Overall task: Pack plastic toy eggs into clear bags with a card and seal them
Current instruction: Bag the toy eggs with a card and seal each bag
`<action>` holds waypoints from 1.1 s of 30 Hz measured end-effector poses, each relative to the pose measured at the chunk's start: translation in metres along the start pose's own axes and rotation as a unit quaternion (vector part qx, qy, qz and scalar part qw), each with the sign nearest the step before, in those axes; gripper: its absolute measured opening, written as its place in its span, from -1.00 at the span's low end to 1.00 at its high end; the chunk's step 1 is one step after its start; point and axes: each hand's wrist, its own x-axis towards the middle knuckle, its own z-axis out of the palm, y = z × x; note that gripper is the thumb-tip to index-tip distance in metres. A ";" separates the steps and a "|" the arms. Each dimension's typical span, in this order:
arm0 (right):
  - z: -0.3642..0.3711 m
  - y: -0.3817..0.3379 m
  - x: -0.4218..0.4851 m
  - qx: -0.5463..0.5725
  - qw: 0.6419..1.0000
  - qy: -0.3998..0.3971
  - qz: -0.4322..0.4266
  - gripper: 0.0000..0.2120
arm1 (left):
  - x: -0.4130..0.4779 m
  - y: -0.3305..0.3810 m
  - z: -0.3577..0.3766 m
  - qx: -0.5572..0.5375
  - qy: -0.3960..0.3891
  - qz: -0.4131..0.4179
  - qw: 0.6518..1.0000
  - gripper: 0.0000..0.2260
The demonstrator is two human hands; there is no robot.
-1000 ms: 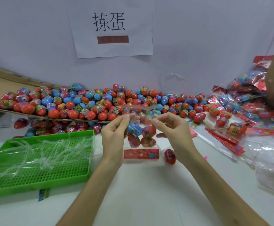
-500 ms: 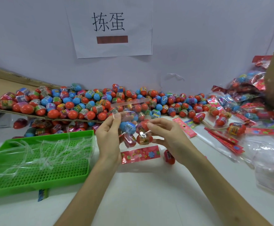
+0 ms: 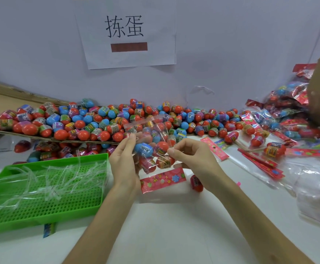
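Paper sign [image 3: 125,33] on the wall [image 3: 231,44] reads "拣蛋"; egg labels [image 3: 115,128] seem illegible.

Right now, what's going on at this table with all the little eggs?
A person is bagging toy eggs. The left hand and right hand each pinch a side of a clear bag held above the table, with several eggs inside and a red flowered card at its lower end. Its top flap looks unsealed. Behind, loose eggs are piled, a green tray sits left, filled bags right.
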 end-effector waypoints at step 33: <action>0.010 0.014 -0.008 -0.271 0.866 0.178 -0.381 -0.83 | -0.016 -0.028 0.006 0.211 -0.187 0.151 0.948 -0.78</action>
